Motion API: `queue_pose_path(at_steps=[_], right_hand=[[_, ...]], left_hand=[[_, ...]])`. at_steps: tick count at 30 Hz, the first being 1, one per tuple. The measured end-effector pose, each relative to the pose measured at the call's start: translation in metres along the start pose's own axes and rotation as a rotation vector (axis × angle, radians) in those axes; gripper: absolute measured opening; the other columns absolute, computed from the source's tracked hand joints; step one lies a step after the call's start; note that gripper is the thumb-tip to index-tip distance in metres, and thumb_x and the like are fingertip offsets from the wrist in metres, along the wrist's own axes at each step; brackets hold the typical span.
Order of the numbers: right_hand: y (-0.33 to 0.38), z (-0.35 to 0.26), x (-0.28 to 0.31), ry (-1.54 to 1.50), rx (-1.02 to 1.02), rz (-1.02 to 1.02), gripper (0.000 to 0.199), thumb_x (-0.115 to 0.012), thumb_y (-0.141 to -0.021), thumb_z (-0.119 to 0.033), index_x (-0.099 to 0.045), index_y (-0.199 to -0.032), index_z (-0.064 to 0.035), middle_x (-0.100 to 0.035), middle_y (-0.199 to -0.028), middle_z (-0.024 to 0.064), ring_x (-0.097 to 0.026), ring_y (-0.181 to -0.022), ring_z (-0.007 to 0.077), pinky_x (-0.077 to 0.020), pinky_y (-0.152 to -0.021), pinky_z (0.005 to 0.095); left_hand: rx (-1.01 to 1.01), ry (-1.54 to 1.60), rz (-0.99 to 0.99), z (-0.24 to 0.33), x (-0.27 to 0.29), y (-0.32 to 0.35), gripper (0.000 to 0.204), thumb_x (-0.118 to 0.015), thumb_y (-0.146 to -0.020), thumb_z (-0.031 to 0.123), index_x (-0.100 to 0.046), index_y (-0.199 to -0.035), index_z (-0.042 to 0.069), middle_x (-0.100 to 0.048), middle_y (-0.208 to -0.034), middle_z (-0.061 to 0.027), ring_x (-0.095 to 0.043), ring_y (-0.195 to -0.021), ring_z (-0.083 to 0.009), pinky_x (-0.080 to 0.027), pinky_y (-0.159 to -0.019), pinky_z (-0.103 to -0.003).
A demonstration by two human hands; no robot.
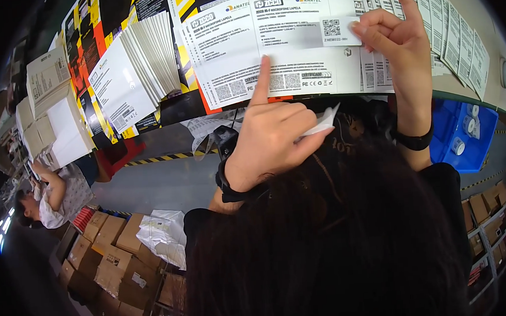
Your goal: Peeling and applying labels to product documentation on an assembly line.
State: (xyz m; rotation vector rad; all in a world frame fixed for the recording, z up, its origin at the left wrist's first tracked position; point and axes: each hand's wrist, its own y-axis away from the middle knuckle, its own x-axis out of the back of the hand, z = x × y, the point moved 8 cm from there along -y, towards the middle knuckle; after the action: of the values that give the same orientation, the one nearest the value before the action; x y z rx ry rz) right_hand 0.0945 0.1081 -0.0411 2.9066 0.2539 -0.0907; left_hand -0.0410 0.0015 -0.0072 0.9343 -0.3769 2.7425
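At the right edge of a white card (pixel 293 50), the label (pixel 333 31) extends left from the right hand (pixel 401 44), pinched; the left hand (pixel 275 130), forefinger outstretched, grips a white scrap (pixel 324 121).

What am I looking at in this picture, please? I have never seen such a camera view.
There is no machine here: these are a person's two bare hands. The one picture comes from a wide fisheye camera on that person's head, looking down, so straight edges bend. On the table, printed white cards lie in a row, many overlapping. The left hand points at them and also holds a white paper piece. The right hand pinches a small label bearing a square code.
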Motion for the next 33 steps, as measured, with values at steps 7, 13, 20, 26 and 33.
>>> queue_pose_path(at_steps=[7, 13, 20, 26, 33], right_hand=[[-0.004, 0.025, -0.027, -0.865, 0.722, -0.620, 0.080, -0.062, -0.072, 0.014, -0.017, -0.136, -0.0044, -0.057, -0.071, 0.0056, -0.056, -0.064, 0.0092, -0.0445, -0.058, 0.0177], [0.003, 0.038, -0.024, 0.124, -0.105, -0.076, 0.081, -0.061, -0.072, 0.014, -0.016, -0.136, -0.0065, -0.056, -0.073, 0.0052, -0.055, -0.067, 0.0089, -0.0444, -0.061, 0.0176], [0.005, 0.044, -0.034, 0.120, -0.135, -0.048, 0.081, -0.062, -0.072, 0.013, -0.017, -0.137, -0.0065, -0.055, -0.072, 0.0045, -0.055, -0.068, 0.0081, -0.0442, -0.062, 0.0171], [0.001, 0.032, -0.049, -0.666, 0.731, -0.477, 0.080, -0.062, -0.073, 0.012, -0.018, -0.136, -0.0064, -0.054, -0.073, 0.0043, -0.054, -0.068, 0.0077, -0.0439, -0.063, 0.0169], [0.001, 0.051, -0.035, 0.149, -0.138, -0.034, 0.079, -0.062, -0.073, 0.012, -0.018, -0.137, -0.0065, -0.054, -0.073, 0.0036, -0.054, -0.068, 0.0074, -0.0436, -0.062, 0.0170]], left_hand=[[-0.006, 0.007, 0.011, -0.020, -0.014, 0.006, 0.025, -0.071, -0.063, 0.010, -0.049, -0.053, 0.005, -0.048, -0.047, -0.0025, -0.050, -0.044, -0.0196, -0.018, -0.106, -0.054], [-0.006, 0.000, -0.053, -0.031, -0.018, 0.013, 0.025, -0.070, -0.064, 0.009, -0.048, -0.053, 0.005, -0.048, -0.048, -0.0029, -0.051, -0.045, -0.0205, -0.019, -0.106, -0.055], [-0.040, -0.066, -0.073, -0.042, -0.023, 0.017, 0.024, -0.070, -0.064, 0.010, -0.048, -0.055, 0.006, -0.049, -0.049, -0.0028, -0.051, -0.045, -0.0211, -0.020, -0.105, -0.056], [-0.045, -0.096, -0.140, -0.049, -0.028, 0.016, 0.023, -0.070, -0.065, 0.011, -0.049, -0.057, 0.006, -0.049, -0.050, -0.0025, -0.052, -0.047, -0.0208, -0.021, -0.105, -0.056], [-0.044, -0.107, -0.150, -0.051, -0.028, 0.016, 0.023, -0.070, -0.065, 0.010, -0.048, -0.059, 0.006, -0.049, -0.051, -0.0023, -0.053, -0.049, -0.0204, -0.020, -0.105, -0.056]])
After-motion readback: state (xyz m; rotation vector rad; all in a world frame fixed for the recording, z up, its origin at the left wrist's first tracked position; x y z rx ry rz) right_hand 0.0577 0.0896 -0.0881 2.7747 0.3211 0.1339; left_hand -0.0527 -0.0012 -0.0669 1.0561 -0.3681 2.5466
